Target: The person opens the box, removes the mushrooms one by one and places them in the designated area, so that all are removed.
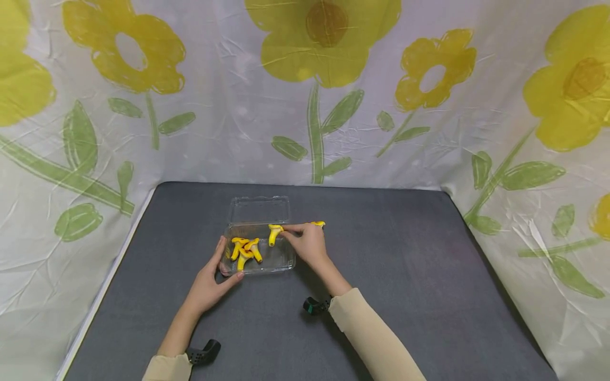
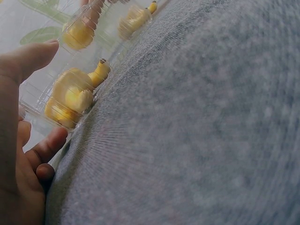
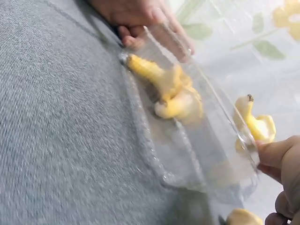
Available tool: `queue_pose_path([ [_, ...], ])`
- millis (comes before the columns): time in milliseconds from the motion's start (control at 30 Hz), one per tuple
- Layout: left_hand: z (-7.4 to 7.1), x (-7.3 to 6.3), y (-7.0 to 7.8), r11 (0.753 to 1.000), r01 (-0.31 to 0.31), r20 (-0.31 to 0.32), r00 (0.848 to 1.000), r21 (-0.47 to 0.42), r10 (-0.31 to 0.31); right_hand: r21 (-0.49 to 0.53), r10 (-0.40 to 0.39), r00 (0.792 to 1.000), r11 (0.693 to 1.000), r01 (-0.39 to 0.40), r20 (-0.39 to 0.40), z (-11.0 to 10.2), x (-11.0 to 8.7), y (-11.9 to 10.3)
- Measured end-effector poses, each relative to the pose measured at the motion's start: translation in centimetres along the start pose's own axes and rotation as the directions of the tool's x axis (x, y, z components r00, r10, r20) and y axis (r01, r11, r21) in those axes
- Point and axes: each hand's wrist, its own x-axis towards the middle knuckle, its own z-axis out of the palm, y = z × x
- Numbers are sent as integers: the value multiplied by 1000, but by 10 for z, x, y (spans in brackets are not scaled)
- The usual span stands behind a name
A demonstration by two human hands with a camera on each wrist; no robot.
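A clear plastic clamshell box [image 1: 281, 263] lies on the dark table with its lid folded back. Fingers and thumb of my left hand [image 1: 208, 286] grip its left end, from the side round to the front edge. Several yellow chanterelle mushrooms [image 1: 244, 253] are bunched in the box's left half. Between thumb and fingers, my right hand [image 1: 310, 244] pinches another chanterelle [image 3: 258, 125] by its cap, over the right rear part of the box, its stem pointing down in the head view. Behind that hand, partly hidden, is one more chanterelle [image 1: 318, 224].
The transparent lid [image 1: 259, 210] lies open behind the box. Dark grey cloth covers the table [image 1: 405, 275]. A white curtain [image 1: 229, 132] with painted yellow flowers hangs at the back and sides. Each wrist wears a black camera mount [image 1: 204, 353].
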Motion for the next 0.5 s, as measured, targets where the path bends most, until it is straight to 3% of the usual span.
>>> queue_pose_path([
  [167,0,0,1,1000,2,1,1000,-9,-2,30,-13,997,999,16,-78,-9,0,7],
  [500,0,0,-1,1000,1,9,1000,-30,-1,74,52,986,996,-41,-157,-32,-7,17],
])
